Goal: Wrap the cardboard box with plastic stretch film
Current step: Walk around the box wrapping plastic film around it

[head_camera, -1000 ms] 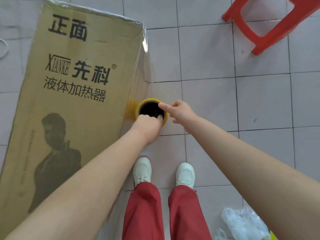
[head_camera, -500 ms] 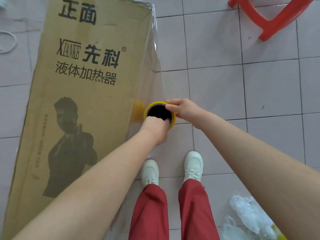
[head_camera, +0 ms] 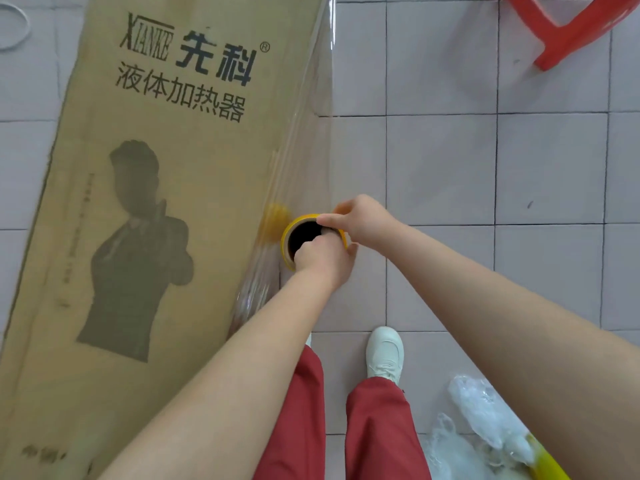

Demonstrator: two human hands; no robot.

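A tall brown cardboard box (head_camera: pixel 166 209) with black print and a dark figure stands on the tiled floor at the left. A roll of stretch film with a yellow core (head_camera: pixel 290 233) is held upright beside the box's right face. My left hand (head_camera: pixel 320 259) grips the core's near rim with fingers hooked inside. My right hand (head_camera: pixel 360 221) holds the far rim, thumb on top. Clear film (head_camera: pixel 311 133) stretches from the roll up along the box's right edge.
A red plastic stool (head_camera: pixel 571 32) stands at the top right. Crumpled clear plastic with a yellow piece (head_camera: pixel 485 427) lies on the floor at the lower right. My white shoes (head_camera: pixel 385 351) and red trousers are below the roll. A white ring (head_camera: pixel 14 27) lies top left.
The view has shifted up along the box, so the box and stool sit higher in frame. Both hands stay on the roll, and my right hand has closed over the rim.
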